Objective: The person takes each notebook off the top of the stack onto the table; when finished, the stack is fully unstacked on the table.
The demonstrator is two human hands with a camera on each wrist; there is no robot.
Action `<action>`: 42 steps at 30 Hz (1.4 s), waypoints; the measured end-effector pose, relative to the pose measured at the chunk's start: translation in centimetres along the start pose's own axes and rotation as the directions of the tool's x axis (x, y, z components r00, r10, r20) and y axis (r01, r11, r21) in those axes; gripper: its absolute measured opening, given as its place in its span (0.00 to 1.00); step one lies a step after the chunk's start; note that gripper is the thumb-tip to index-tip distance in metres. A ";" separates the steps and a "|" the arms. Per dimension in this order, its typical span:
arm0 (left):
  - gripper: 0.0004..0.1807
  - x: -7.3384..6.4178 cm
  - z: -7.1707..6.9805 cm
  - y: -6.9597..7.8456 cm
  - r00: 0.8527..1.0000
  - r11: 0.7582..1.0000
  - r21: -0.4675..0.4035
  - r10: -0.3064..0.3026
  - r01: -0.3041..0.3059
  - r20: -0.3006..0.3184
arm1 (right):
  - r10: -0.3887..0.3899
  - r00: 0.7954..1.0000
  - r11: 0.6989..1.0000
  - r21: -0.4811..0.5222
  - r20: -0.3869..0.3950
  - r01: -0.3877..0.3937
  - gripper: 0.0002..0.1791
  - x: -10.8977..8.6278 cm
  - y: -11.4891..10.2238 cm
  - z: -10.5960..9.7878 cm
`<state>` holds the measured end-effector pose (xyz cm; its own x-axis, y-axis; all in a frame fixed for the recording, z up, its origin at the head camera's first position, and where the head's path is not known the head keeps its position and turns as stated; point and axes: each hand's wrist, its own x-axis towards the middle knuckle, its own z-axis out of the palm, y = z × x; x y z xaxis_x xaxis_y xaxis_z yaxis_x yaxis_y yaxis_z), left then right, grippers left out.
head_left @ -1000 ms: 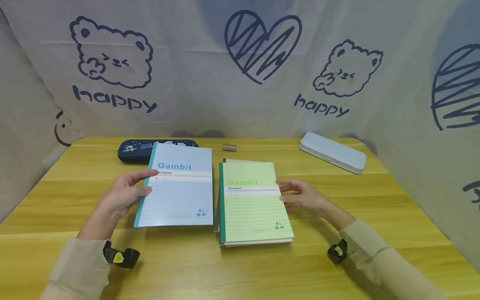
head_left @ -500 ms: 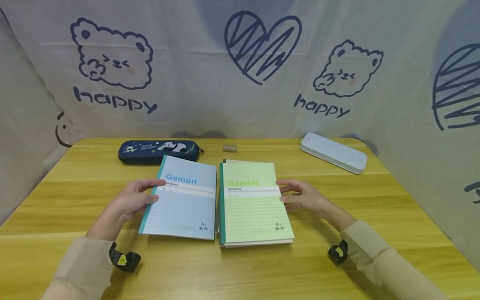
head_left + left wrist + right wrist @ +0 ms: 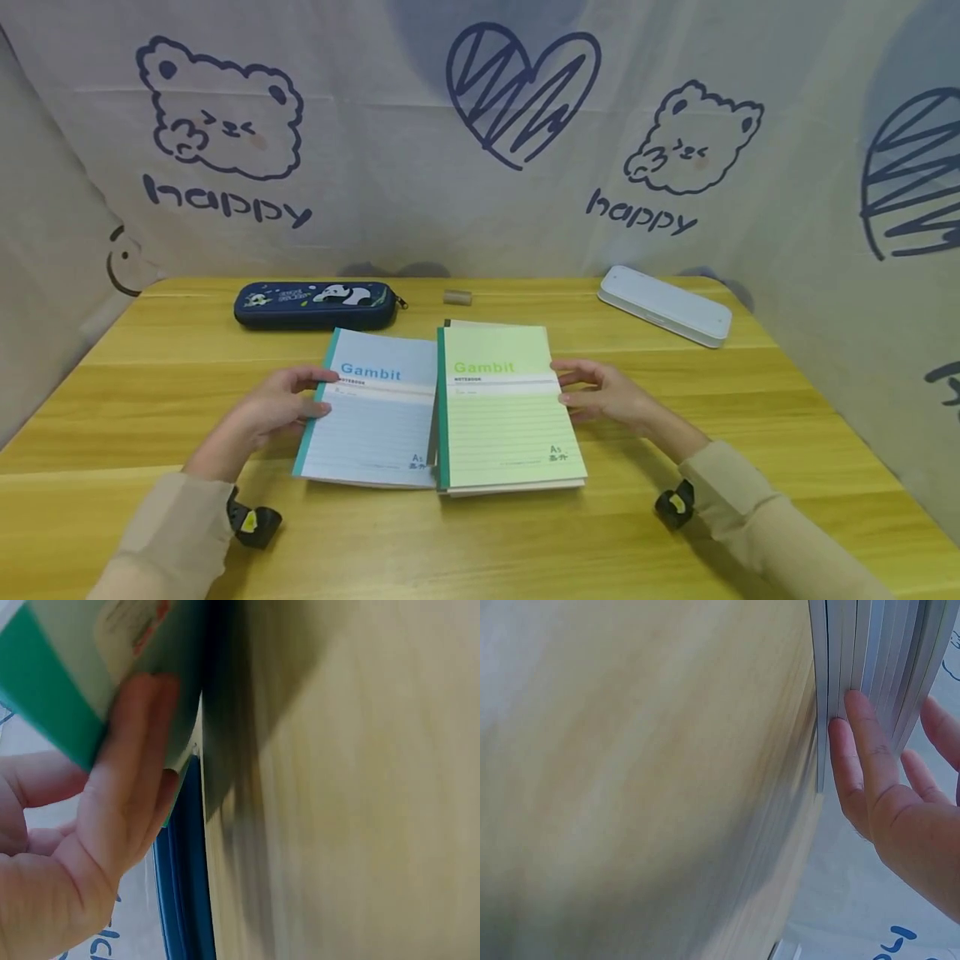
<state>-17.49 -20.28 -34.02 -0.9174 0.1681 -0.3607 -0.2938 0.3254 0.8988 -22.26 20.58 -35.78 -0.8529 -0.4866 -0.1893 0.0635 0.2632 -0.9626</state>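
My left hand point(image 3: 273, 408) pinches a blue Gambit notebook point(image 3: 375, 429) by its teal spine. In the left wrist view the fingers point(image 3: 131, 757) lie along the notebook's underside, which is raised off the tabletop. A pale green Gambit notebook point(image 3: 498, 429) tops a stack of several notebooks, slightly uneven at the edges. The blue notebook's right edge meets the stack's left side, a little lower than the green cover. Extended fingers of my right hand point(image 3: 611, 396) touch the stack's right side; the right wrist view shows them against the layered page edges point(image 3: 870, 656).
Behind the blue notebook lies a navy panda pencil case point(image 3: 315, 307). A small brown cylinder point(image 3: 457, 297) sits at the back middle, and a white case point(image 3: 663, 306) is angled at the back right. A printed cloth point(image 3: 375, 167) hangs behind the wooden table point(image 3: 495, 550).
My left hand has brought the blue notebook rightward, nearer and lower, up to the stack's left side. The panda pencil case is uncovered. My right hand and the stack stay put.
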 end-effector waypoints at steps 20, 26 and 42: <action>0.24 -0.2 -0.3 0.8 1.000 0.931 0.366 -0.012 0.006 0.016 | -0.008 1.000 1.000 0.003 0.011 0.008 0.31 -0.1 0.0 0.0; 0.23 -0.2 -0.3 1.2 0.998 0.918 0.396 0.025 -0.003 -0.049 | -0.013 1.000 1.000 0.007 0.016 0.013 0.32 0.0 0.1 0.0; 0.18 1.4 2.9 3.8 0.982 0.969 0.180 0.181 -0.167 -0.062 | -0.011 0.999 1.000 0.017 0.030 0.010 0.30 0.0 0.4 -0.2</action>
<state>-19.14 -16.10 -31.87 -0.9703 0.1661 -0.1758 -0.0829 0.4544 0.8869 -22.33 20.89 -36.15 -0.8377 -0.5140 -0.1845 0.0633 0.2442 -0.9677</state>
